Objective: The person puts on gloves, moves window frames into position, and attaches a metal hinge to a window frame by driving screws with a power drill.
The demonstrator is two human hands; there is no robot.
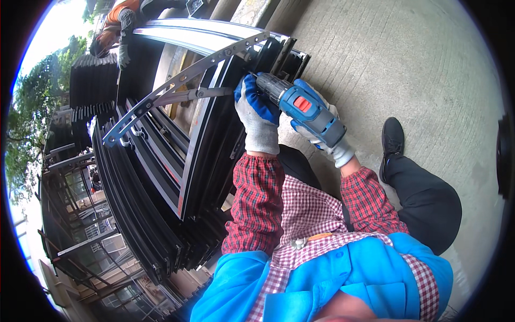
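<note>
My right hand (328,114), in a blue-and-white work glove, is closed round the handle of a blue cordless drill (308,109). The drill's black chuck points up and left at the end of a black metal frame (208,131). My left hand (256,110), gloved alike, is closed beside the chuck against that frame; what its fingertips pinch, if anything, is hidden. A metal hinge arm (185,80) with a row of holes slants out from the frame's upper end, and a shorter link (201,93) joins it to the frame near my left hand.
Several black frames (139,204) lie stacked to the left. White-faced profiles (188,33) stretch toward the far side. A co-worker in orange (120,13) bends over another dark stack (94,80) at the upper left. Grooved concrete floor (386,70) spreads to the right, by my black shoe (393,137).
</note>
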